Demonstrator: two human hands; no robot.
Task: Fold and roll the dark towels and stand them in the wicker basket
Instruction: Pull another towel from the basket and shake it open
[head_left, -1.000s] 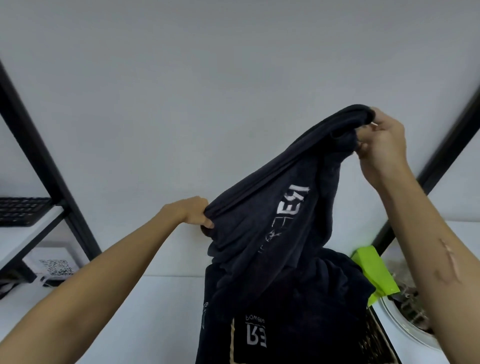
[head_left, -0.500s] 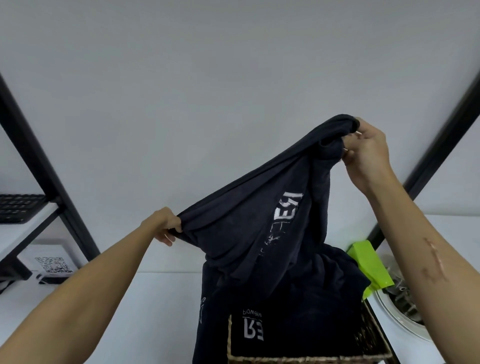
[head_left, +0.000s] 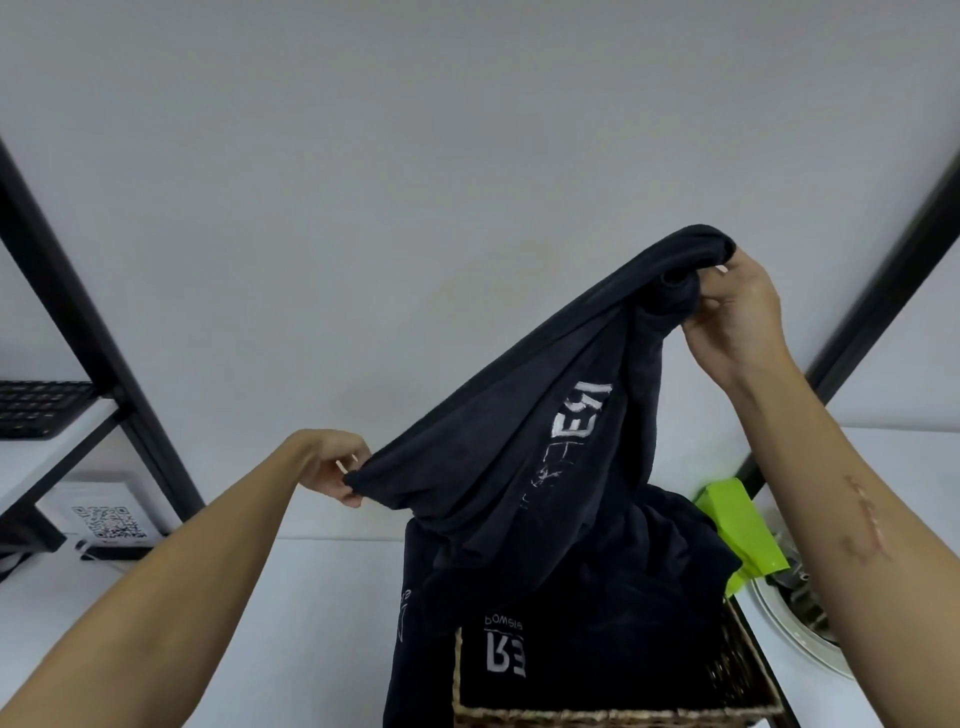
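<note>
A white counter (head_left: 322, 597) fills the lower frame. A dark towel (head_left: 545, 431) stretches diagonally across the centre right, above more dark towels (head_left: 597, 582) heaped in the wicker basket (head_left: 613, 719) at the bottom. The right hand (head_left: 737, 312) fingers pinch its upper corner; the left hand (head_left: 332, 465) fingers pinch the lower one.

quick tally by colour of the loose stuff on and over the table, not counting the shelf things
dark towels: at least 2, one held up, more in a heap I cannot separate
tan wicker basket: 1
bright green item: 1
white round dish: 1
total: at least 5
</note>
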